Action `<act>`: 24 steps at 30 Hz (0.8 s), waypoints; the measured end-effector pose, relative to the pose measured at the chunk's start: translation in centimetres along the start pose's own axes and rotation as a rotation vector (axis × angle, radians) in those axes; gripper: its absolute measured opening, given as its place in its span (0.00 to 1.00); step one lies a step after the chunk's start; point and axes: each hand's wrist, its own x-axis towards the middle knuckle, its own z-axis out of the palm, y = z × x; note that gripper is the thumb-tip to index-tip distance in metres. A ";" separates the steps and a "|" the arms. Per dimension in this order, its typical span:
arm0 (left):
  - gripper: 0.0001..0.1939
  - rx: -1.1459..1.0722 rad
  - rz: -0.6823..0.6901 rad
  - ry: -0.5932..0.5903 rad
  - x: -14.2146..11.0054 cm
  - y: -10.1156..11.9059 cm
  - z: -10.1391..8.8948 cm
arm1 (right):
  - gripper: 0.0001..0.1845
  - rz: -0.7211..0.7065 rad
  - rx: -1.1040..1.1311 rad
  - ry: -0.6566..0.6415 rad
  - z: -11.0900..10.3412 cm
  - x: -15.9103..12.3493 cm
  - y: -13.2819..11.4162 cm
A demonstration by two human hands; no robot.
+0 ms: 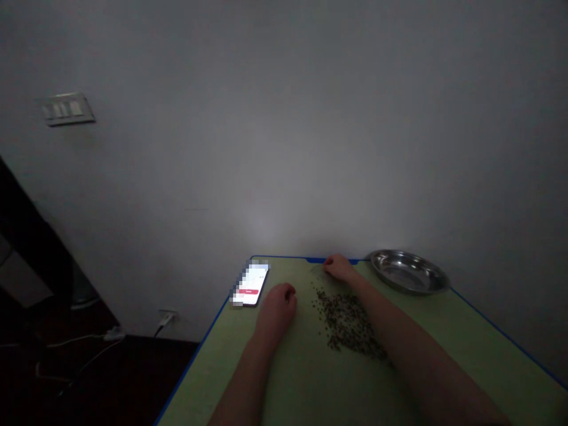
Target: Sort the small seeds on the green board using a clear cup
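Small dark grains or seeds [348, 322] lie scattered in a loose patch on the pale green tabletop [306, 378]. To the left of the patch, my left hand [279, 303] rests on the table with curled fingers; whatever may be inside them is hidden. My right hand [341, 269] reaches past the grains to the far edge, its fingers pinched together. By those fingertips lies a faint, see-through piece [318, 271], too dim to name. My right forearm passes over the right side of the patch.
A shallow steel bowl [408, 272] stands at the far right corner, against the wall. A lit phone [252, 285] lies at the left edge. Beyond the table's left side are a wall socket [167, 318], cables and a dark floor. A switch panel [67, 109] is higher up.
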 end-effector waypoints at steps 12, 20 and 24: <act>0.11 0.018 -0.088 0.052 0.0 0.3 -0.8 | 0.11 -0.205 -0.017 -0.043 1.5 0.5 -2.9; 0.10 0.046 -0.085 0.069 0.1 0.4 -0.9 | 0.09 -0.356 0.013 -0.082 1.9 -0.4 -4.1; 0.10 0.049 -0.083 0.072 0.1 0.4 -0.8 | 0.09 -0.413 0.027 -0.130 2.2 -1.1 -4.6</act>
